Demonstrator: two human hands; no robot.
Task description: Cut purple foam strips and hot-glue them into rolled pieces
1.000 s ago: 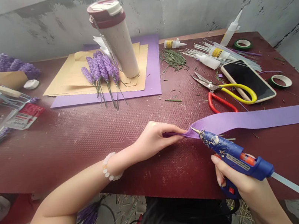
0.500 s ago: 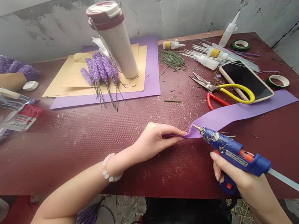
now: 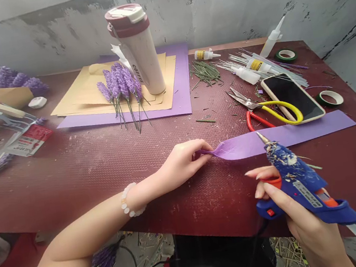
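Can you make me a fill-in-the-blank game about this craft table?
The strip pinched by the left hand is colored ____.
The hand that holds the glue gun is the ____ one.
The scissors have one red handle and one ____ handle.
The word printed on the side of the tumbler is ____.

Missing words: purple; right; yellow; COFFEE

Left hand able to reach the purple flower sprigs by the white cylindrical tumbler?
Likely yes: only dark-red tabletop shows between the left hand and the flower sprigs, but its fingers would need to release the long purple strip.
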